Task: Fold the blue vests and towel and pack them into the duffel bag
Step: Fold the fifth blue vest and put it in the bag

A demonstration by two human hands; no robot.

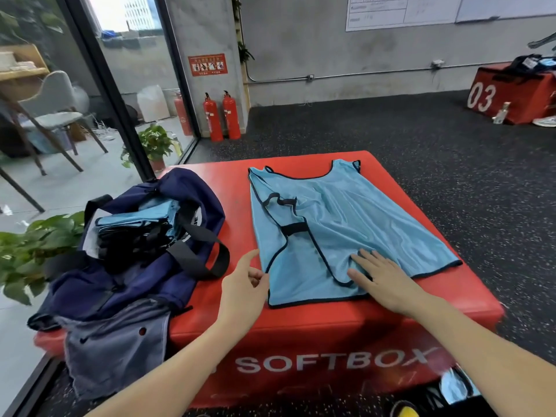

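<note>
Under the right hand (382, 278) a patch of the vest (331, 218) is hidden. Left of the left hand (245, 284), the bag (120, 284) conceals most of the folded vests (135, 219). Both forearms leave the bottom edge.

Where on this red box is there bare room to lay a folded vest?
Bare red shows between the duffel bag and the blue vest, along the box front edge below the vest, and in the far left corner. The left side is crowded by the bag.
</note>
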